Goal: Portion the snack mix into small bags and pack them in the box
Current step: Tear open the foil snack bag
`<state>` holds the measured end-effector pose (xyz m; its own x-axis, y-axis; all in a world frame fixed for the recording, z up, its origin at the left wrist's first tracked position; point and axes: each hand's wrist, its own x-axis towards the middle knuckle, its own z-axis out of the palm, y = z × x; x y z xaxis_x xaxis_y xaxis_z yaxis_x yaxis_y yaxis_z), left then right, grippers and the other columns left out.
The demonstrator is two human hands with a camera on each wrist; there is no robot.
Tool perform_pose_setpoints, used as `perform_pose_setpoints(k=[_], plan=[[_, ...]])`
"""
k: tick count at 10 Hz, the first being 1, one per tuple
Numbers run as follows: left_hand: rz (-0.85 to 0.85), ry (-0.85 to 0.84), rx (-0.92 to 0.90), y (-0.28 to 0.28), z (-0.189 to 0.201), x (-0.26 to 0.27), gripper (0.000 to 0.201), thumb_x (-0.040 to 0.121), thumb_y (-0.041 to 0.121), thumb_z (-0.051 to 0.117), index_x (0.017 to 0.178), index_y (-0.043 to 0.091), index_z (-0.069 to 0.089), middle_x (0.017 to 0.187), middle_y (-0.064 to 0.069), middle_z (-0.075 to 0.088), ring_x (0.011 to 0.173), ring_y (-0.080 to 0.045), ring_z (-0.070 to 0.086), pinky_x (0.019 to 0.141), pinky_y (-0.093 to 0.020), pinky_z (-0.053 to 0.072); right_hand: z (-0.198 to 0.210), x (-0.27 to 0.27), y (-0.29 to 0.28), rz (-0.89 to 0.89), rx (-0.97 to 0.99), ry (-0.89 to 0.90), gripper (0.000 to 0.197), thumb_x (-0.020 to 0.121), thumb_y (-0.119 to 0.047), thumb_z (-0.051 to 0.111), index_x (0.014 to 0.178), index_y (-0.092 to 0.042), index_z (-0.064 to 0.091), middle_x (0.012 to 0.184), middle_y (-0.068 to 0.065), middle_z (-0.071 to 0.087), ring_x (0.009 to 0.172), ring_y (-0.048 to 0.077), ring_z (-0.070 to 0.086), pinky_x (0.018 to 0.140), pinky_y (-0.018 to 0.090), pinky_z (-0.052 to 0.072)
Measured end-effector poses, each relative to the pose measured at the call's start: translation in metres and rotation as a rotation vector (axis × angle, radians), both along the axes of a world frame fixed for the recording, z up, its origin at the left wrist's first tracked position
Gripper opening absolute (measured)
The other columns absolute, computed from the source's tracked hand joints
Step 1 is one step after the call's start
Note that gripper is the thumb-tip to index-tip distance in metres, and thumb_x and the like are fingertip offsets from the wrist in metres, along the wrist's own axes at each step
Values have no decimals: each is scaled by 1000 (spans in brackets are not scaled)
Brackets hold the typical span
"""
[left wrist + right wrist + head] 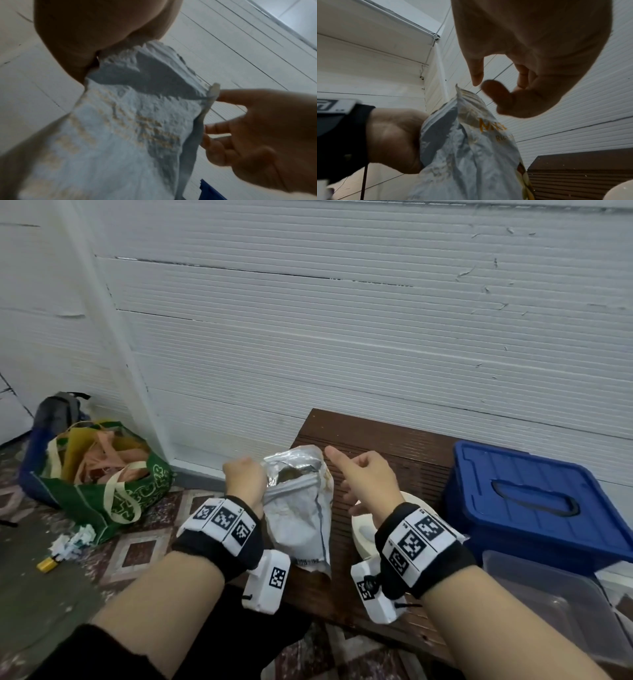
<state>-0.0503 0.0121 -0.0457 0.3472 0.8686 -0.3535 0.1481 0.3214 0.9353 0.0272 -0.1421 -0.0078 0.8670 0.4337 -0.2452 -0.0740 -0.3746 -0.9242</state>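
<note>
A crumpled white and silver snack mix bag stands open-topped on the brown table, and some snack shows inside its mouth. My left hand grips the bag's upper left edge, seen too as the left hand on the snack bag. Just right of the bag's top hovers my right hand, fingers loose and apart, index finger pointing at the rim, holding nothing. The left wrist view shows the bag with the right hand beside its edge. A blue lidded box sits at right.
A white tape roll lies under my right wrist. A clear plastic tub stands at the front right corner. On the floor at left are a green tote bag, a dark backpack and scraps of paper. A white panelled wall rises behind.
</note>
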Motion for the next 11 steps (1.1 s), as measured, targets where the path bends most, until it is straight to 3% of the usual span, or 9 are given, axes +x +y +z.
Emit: perform_pose_setpoints(k=[1,2,3,4,5,6,8,10,11], plan=[[14,13,67,-6,6,-8,27,89,-4,30,108,0,48,89,-17,50,66,-21,48,57,-36,40,7,-14,3,49,51,121,51,73,-50,75,95,-15,46,99,15,62,63,21,63,44,28,52],[-63,43,116,-2,7,-16,15,91,3,41,99,1,54,76,-13,46,62,-19,44,57,-32,37,10,-23,10,87,72,173,39,77,-29,77,94,-18,43,104,13,54,54,23,66,51,39,58],[-201,108,133,1,12,-21,30,95,21,54,115,-2,57,122,-28,56,93,-28,61,84,-38,50,9,-26,14,57,146,197,26,86,-3,62,100,-15,44,99,2,44,54,22,65,69,48,59],[-298,168,160,6,14,-20,50,99,28,52,142,5,40,139,-14,49,125,-28,49,105,-39,40,4,-25,15,-34,237,205,28,89,5,57,107,-12,44,100,0,42,59,21,64,69,44,59],[-331,164,205,10,14,-17,32,101,18,48,129,5,56,100,-1,63,91,-14,59,86,-30,43,2,-23,10,-99,324,301,25,92,2,54,111,-9,45,103,7,45,61,20,63,73,44,59],[-297,154,182,11,9,-12,19,99,13,50,108,8,66,90,-1,60,86,-19,58,79,-29,47,1,-17,3,-155,387,424,13,95,2,49,102,-8,44,101,11,48,67,23,60,64,39,57],[-226,-16,-112,0,-4,-5,21,99,6,47,118,13,53,86,-9,58,75,-20,56,71,-35,48,-22,-5,0,-208,399,544,15,97,1,43,110,3,50,84,9,49,71,20,54,46,23,54],[-226,-53,62,-11,-1,-4,18,101,6,43,103,23,49,94,-9,57,67,-17,59,49,-27,47,-30,1,-1,-188,367,495,20,97,0,42,81,-11,44,83,8,47,66,18,51,39,19,49],[-321,-20,205,-9,-2,-8,19,101,15,44,96,33,51,110,-11,61,89,-23,64,75,-37,55,-26,-2,-6,-180,325,354,8,96,-8,51,99,-10,44,91,9,52,57,17,56,40,21,50]])
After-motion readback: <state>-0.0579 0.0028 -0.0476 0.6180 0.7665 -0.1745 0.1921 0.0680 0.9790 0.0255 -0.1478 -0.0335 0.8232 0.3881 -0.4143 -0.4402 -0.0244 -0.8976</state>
